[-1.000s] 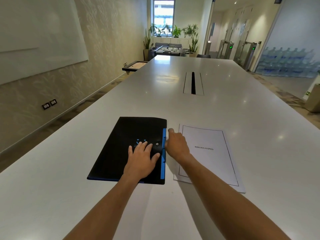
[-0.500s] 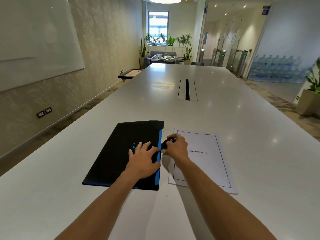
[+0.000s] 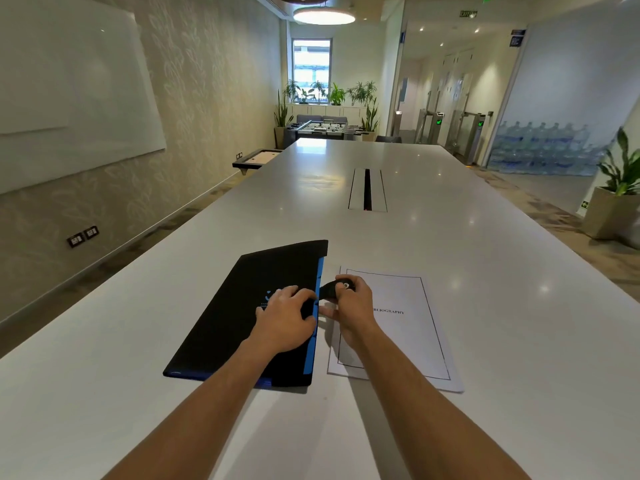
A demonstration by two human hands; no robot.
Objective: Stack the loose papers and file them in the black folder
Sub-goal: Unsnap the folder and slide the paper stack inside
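Observation:
A black folder (image 3: 239,317) with a blue right edge lies flat on the white table (image 3: 485,306). My left hand (image 3: 285,317) presses flat on its cover near that edge, fingers spread. Just right of the edge, my right hand (image 3: 349,306) pinches the folder's black snap strap (image 3: 330,291), pulled off the cover toward the right. A neat stack of white papers (image 3: 405,327), its top sheet printed "BIBLIOGRAPHY", lies beside the folder on the right, partly under my right hand and forearm.
A long cable slot (image 3: 367,190) is set into the table's middle, further back. A whiteboard (image 3: 69,98) hangs on the left wall. A potted plant (image 3: 616,202) stands on the floor at the right. A foosball table (image 3: 322,128) stands beyond the far end.
My right hand has gone from touching the folder's blue edge to gripping the snap strap and pulling it free to the right. My left hand stays pressed on the cover.

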